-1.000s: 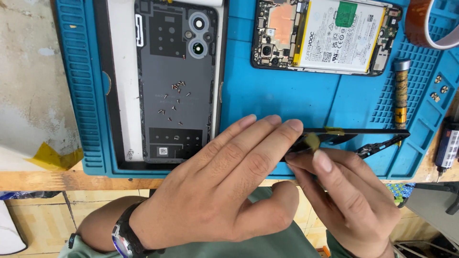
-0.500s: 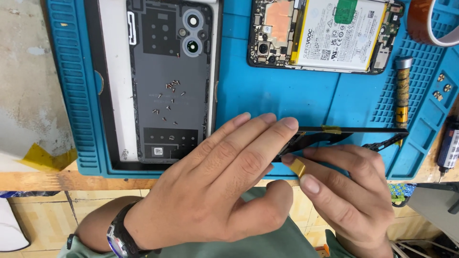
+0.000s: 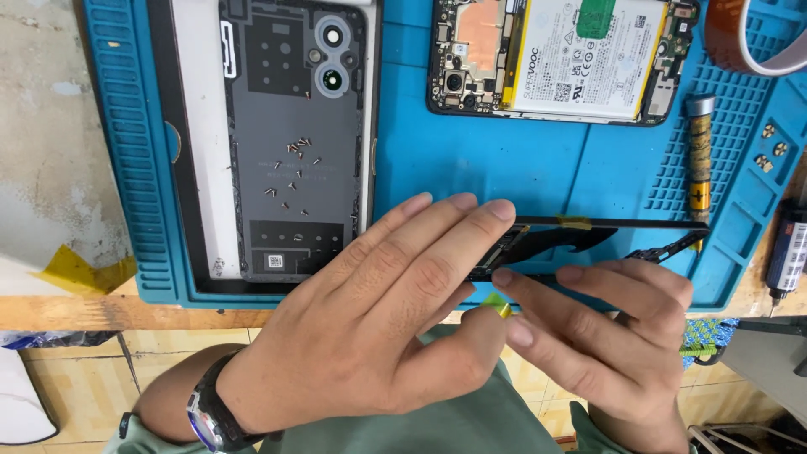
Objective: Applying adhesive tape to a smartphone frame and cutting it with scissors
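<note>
My left hand (image 3: 370,319) reaches across the near edge of the blue work mat (image 3: 496,151), fingers on the left end of a thin black phone frame part (image 3: 605,231) held on edge. My right hand (image 3: 605,345) pinches a small yellow tape tab (image 3: 498,304) against my left thumb, just below that part. A flex cable end (image 3: 672,248) sticks out to the right. A grey phone back cover (image 3: 294,134) with several loose tiny screws (image 3: 290,172) lies on the mat at left. An opened phone with white battery (image 3: 580,55) lies at the top.
A roll of amber tape (image 3: 744,38) sits at the top right corner. A yellow-wrapped cylindrical tool (image 3: 699,155) lies right of the opened phone. A black pen-like tool (image 3: 788,248) lies at the right edge. Yellow tape scrap (image 3: 80,273) sits on the wooden bench at left.
My right hand slid down and left from the black part, pulling a yellow tape tab away toward my left thumb. My left hand stayed over the part.
</note>
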